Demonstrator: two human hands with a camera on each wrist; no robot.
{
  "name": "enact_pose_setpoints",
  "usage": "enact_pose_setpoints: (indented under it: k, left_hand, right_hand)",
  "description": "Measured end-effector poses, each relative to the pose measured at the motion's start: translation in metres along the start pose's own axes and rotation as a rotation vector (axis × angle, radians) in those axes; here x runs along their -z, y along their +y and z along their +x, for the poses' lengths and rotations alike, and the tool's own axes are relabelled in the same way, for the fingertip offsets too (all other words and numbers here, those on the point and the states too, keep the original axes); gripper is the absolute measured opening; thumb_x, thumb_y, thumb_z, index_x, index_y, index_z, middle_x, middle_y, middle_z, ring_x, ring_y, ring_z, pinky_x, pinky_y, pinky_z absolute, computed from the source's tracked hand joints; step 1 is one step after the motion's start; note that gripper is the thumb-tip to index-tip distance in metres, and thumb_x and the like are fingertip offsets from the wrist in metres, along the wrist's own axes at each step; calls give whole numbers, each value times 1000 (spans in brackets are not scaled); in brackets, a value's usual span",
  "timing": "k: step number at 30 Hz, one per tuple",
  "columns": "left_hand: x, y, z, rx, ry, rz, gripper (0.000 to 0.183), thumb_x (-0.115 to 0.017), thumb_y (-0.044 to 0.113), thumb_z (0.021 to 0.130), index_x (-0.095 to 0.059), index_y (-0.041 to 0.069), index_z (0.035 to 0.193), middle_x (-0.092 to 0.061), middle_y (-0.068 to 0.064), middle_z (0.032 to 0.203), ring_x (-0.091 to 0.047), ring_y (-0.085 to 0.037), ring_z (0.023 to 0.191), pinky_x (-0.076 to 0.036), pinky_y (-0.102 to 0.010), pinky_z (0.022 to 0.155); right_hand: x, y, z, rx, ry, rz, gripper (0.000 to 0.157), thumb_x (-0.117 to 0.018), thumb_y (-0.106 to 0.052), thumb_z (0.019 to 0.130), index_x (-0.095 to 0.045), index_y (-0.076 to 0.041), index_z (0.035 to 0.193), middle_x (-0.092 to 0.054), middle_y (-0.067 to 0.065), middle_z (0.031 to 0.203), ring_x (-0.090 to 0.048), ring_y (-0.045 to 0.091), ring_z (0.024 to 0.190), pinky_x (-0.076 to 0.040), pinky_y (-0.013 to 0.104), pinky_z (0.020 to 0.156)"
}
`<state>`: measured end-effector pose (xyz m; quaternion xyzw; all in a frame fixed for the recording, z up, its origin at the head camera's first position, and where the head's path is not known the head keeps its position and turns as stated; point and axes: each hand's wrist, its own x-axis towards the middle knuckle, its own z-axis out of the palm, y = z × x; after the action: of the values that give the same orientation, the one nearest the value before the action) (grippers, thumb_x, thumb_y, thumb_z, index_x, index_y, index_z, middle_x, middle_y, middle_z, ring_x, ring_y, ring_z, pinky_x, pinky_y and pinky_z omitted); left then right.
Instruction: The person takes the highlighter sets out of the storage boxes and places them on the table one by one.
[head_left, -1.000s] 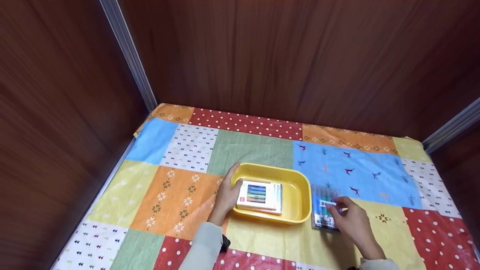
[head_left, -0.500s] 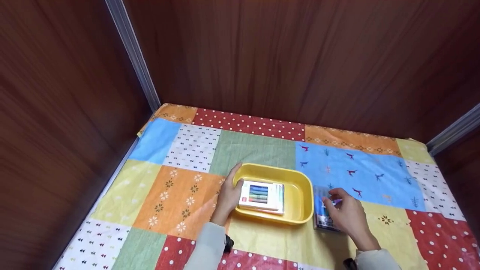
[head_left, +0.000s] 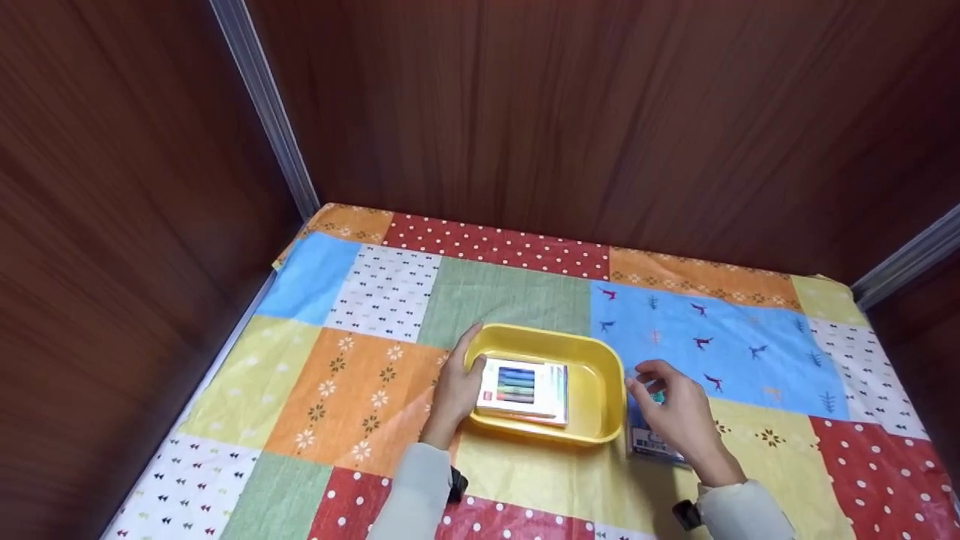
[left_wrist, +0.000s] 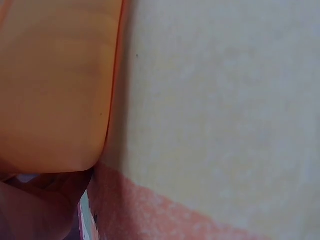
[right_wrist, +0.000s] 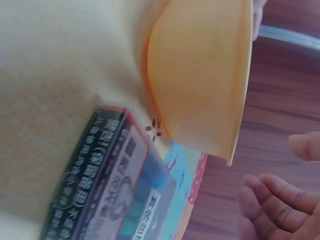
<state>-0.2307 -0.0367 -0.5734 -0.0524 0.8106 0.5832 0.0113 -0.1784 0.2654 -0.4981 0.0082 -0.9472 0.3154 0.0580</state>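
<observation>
My left hand [head_left: 456, 386] grips the left end of a yellow plastic bin [head_left: 596, 394], thumb over the rim and fingers along the outer wall. Inside the bin, on its left half, lies a white pack [head_left: 517, 386] printed with a row of coloured sticks. A clear case of pens or markers [right_wrist: 120, 185] lies on the cloth just right of the bin. Above that case hovers my right hand [head_left: 679, 409], fingers loosely bent, thumb apart, holding nothing; it hides part of the case in the head view. In the left wrist view the bin's wall [left_wrist: 55, 90] looks orange.
A patchwork-patterned cloth [head_left: 382, 375] covers the table. Dark wood-grain panels [head_left: 525, 135] rise behind it and at both sides, with metal strips [head_left: 266, 105] at the corners.
My right hand has shifted left over the case, towards the bin's right end. My left hand, the bin and the white pack keep their places; the case also appears unmoved.
</observation>
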Motion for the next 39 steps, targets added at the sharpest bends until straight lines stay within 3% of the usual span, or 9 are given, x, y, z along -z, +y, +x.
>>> enact_pose_setpoints:
  k: [4,16,27,33,39]
  left_hand:
    - [-1,1,1,3,7,9,54,-52,21,103,-39,38,153,-40,0,162,-39,-35,149,-33,-62,119]
    - [1,2,0,-7,8,6,54,-51,21,104,-39,39,153,-40,0,162,-39,-36,148,-35,-61,118]
    - [0,2,0,-14,6,21,55,-52,19,103,-39,37,153,-41,-2,162,-41,-38,147,-34,-62,118]
    - [1,1,-1,-10,9,24,55,-52,19,103,-40,37,153,-42,-2,161,-42,-37,146,-35,-62,117]
    - [0,2,1,-8,9,43,57,-53,19,102,-39,44,152,-41,0,162,-42,-38,146,-35,-63,117]
  right_hand:
    - [-2,-7,6,37,-31,10,29,-66,-24,96,-68,-5,117,-72,11,106,-65,25,95,-56,45,84]
    - [-13,-31,26,155,-109,-8,32,-69,-23,94,-67,-3,119,-73,15,109,-66,28,97,-56,47,86]
    - [-23,-43,34,116,-227,-21,38,-67,-28,96,-64,-5,126,-70,16,118,-64,30,106,-58,49,93]
    - [-28,-50,40,184,-262,-35,37,-69,-25,95,-65,-3,125,-71,17,117,-65,29,103,-58,49,92]
    - [-35,-54,49,218,-328,-45,36,-68,-24,95,-65,-2,124,-71,16,115,-66,27,100,-59,47,90]
